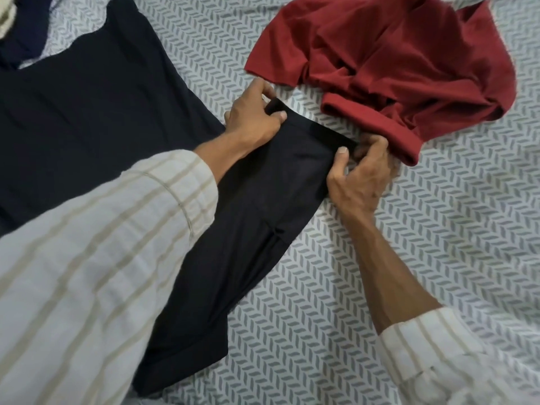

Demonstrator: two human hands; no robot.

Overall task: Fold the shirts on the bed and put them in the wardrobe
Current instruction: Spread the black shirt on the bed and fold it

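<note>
Progress: early | both my hands, left and right, pinch navy shirt sleeve cuff, mid-fold | red shirt crumpled on bed, wardrobe step not started

One shirt lies spread on the bed to the left, its sleeve reaching right. A crumpled shirt sits behind and right, just beside the sleeve's end.

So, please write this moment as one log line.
step: folding | left hand, right hand: pinch navy shirt sleeve cuff | red shirt: unfolded
</note>
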